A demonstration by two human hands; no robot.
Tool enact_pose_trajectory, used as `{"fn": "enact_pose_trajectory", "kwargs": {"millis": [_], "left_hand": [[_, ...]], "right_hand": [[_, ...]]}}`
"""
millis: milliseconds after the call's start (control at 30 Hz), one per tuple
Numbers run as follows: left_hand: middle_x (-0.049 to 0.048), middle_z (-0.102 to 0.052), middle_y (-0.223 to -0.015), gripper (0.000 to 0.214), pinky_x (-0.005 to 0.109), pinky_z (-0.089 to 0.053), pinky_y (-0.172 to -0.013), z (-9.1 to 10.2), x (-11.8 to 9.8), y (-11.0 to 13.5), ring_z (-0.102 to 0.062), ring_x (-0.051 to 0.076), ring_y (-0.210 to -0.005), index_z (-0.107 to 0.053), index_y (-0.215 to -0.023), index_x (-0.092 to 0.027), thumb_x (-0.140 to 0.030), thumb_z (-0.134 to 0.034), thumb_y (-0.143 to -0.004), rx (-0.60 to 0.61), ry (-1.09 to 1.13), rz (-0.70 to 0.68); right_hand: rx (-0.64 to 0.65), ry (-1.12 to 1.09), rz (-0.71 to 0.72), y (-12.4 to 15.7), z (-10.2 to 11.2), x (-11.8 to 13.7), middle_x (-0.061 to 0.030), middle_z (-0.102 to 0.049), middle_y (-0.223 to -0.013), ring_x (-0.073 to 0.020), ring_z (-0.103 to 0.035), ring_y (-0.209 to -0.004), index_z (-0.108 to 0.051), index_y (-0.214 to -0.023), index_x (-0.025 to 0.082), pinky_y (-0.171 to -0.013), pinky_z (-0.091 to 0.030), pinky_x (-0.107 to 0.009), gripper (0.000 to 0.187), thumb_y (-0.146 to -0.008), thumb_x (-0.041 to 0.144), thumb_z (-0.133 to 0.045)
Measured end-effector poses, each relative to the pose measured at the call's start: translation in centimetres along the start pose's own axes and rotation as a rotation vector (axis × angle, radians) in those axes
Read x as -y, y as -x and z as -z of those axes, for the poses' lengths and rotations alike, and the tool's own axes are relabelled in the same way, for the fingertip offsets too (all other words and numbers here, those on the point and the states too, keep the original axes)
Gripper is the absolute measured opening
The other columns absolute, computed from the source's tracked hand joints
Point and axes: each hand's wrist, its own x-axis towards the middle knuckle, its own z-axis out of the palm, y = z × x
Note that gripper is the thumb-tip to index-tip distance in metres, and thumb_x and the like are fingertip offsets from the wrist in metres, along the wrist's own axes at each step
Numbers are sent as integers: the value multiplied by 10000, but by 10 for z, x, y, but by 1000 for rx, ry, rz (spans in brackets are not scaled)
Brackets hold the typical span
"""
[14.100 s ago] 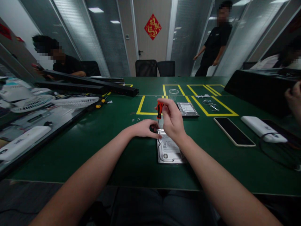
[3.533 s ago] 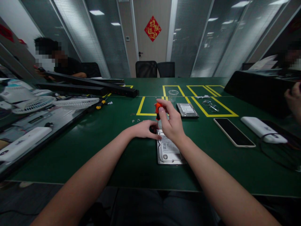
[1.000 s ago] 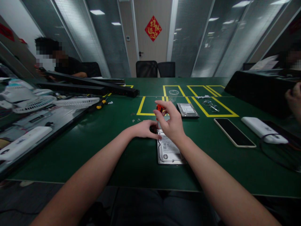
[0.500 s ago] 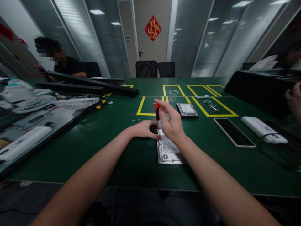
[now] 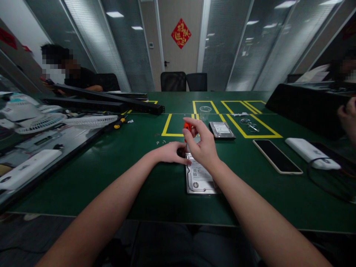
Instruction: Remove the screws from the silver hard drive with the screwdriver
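Observation:
A silver hard drive [image 5: 198,178] lies flat on the green table in front of me, its label partly covered by my right hand. My right hand [image 5: 202,142] grips an orange-and-black screwdriver [image 5: 187,127], held upright with its shaft down at the drive's far left corner. Against that same corner, my left hand [image 5: 172,152] curls around the drive's edge, thumb on its top face. The tip of the screwdriver is hidden between my hands. Several tiny screws [image 5: 160,142] lie on the table just beyond my left hand.
Beyond my right hand lie a second hard drive [image 5: 221,129] and a clear plastic cup [image 5: 205,112]. A phone [image 5: 277,156], a white power bank [image 5: 312,152] and glasses [image 5: 249,125] are to the right. Fan parts [image 5: 41,120] and a yellow-black screwdriver [image 5: 119,123] are left. People sit at both sides.
The fingers of my right hand have shifted around the screwdriver handle, covering more of it. My left hand and the hard drive stay in place.

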Motion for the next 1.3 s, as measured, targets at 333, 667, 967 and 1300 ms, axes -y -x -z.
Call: {"fn": "enact_pose_trajectory", "kwargs": {"millis": [333, 667, 967, 1300], "left_hand": [[89, -759, -1057, 571, 402, -513, -867, 0, 0, 0, -695, 305, -1000, -721, -1125, -185, -529, -869, -694, 2, -34, 3], [88, -754, -1061, 574, 401, -502, -889, 0, 2, -1, -684, 316, -1035, -726, -1114, -180, -546, -864, -693, 7, -53, 3], [94, -748, -1079, 612, 382, -504, -819, 1, 0, 0, -687, 297, -968, -716, -1131, -180, -607, -849, -712, 29, -86, 40], [95, -737, -1103, 618, 365, -497, -785, 1, -3, 0, -677, 279, -956, -701, -1144, -175, -604, -848, -724, 30, -83, 41]], "right_hand": [[11, -13, -23, 0, 1, 2, -66, -657, -1144, -204, -644, -986, -607, -1349, 274, -858, -560, -408, 298, -1077, 277, -485], [-8, 6, -5, -1, 1, 1, -78, -663, -1151, -207, -646, -1030, -608, -1311, 244, -893, -563, -406, 271, -1067, 262, -491], [2, -6, -45, 0, -1, 0, -67, -707, -1182, -198, -695, -1004, -611, -1316, 250, -876, -588, -393, 274, -1054, 264, -531], [-21, 30, 13, -2, 0, -1, -54, -676, -1090, -196, -659, -950, -631, -1282, 271, -766, -562, -358, 251, -1037, 258, -577]]}}
